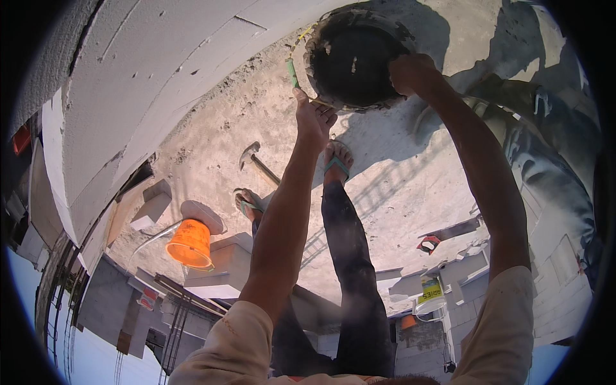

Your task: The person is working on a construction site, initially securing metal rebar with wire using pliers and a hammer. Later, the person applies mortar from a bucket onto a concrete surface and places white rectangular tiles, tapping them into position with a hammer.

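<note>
A round black basin (356, 64) with a mortar-crusted rim sits on the grey concrete at the top. My right hand (414, 74) is closed over its right rim. My left hand (314, 122) is at its lower left edge, palm turned up and fingers apart. The left thumb is beside a thin green piece (292, 74), with a yellow strip running on from it; its kind is unclear. A hammer (258, 163) lies on the ground left of my left forearm, its handle partly hidden by the arm.
A pale block wall (160, 64) runs along the left. An orange bucket (190, 245) stands near blocks (153, 204). A red-handled saw (428, 244) and white bucket (430, 296) are at lower right. Another person's trousered leg (558, 167) is at the right.
</note>
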Available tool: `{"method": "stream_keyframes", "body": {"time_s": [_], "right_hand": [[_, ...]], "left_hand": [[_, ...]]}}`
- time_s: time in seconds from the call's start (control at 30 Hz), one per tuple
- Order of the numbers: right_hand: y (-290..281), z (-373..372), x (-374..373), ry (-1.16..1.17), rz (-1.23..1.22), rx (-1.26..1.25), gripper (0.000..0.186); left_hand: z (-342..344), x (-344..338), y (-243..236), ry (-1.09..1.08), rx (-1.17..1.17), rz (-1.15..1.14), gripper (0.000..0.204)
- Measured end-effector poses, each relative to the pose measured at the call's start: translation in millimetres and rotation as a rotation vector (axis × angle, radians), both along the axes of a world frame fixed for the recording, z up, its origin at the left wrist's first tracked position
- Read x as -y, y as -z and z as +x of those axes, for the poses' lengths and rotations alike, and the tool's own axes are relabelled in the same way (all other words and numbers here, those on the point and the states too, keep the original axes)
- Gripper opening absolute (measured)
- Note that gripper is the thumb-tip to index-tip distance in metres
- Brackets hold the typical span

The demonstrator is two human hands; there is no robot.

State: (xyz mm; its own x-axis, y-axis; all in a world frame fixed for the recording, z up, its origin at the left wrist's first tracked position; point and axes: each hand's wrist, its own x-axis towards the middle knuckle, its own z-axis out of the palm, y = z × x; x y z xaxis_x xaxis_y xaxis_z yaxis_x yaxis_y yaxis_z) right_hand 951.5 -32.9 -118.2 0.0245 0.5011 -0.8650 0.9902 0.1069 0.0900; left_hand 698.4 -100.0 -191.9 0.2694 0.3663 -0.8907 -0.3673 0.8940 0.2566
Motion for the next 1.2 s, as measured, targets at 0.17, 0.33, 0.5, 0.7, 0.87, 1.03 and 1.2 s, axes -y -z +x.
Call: {"method": "stream_keyframes", "body": {"time_s": [0.17,0.33,0.5,0.7,0.87,1.03,1.2], "right_hand": [[-57,-27,43,-0.058,0.185,-0.191,0.02],[-46,-102,88,0.064,0.307,-0.259,0.022],[30,-200,111,0.234,0.459,-0.217,0.017],[133,-217,175,0.394,0.279,-0.662,0.03],[24,-207,190,1.093,0.083,-0.777,0.038],[-75,-233,206,1.373,-0.036,-1.021,0.021],[-197,-317,159,1.422,0.18,-1.432,0.025]], "left_hand": [[-92,26,0,0.077,-0.158,0.01,0.114],[-165,36,-12,0.07,-0.376,-0.093,0.104],[-249,66,-18,0.18,-0.309,-0.109,0.087],[-328,168,-124,0.918,-0.61,0.209,0.073],[-389,314,-279,1.139,-0.804,-0.092,0.098],[-374,343,-342,1.105,-0.952,-0.349,0.119],[-373,341,-316,1.075,-1.104,-0.351,0.109]]}}
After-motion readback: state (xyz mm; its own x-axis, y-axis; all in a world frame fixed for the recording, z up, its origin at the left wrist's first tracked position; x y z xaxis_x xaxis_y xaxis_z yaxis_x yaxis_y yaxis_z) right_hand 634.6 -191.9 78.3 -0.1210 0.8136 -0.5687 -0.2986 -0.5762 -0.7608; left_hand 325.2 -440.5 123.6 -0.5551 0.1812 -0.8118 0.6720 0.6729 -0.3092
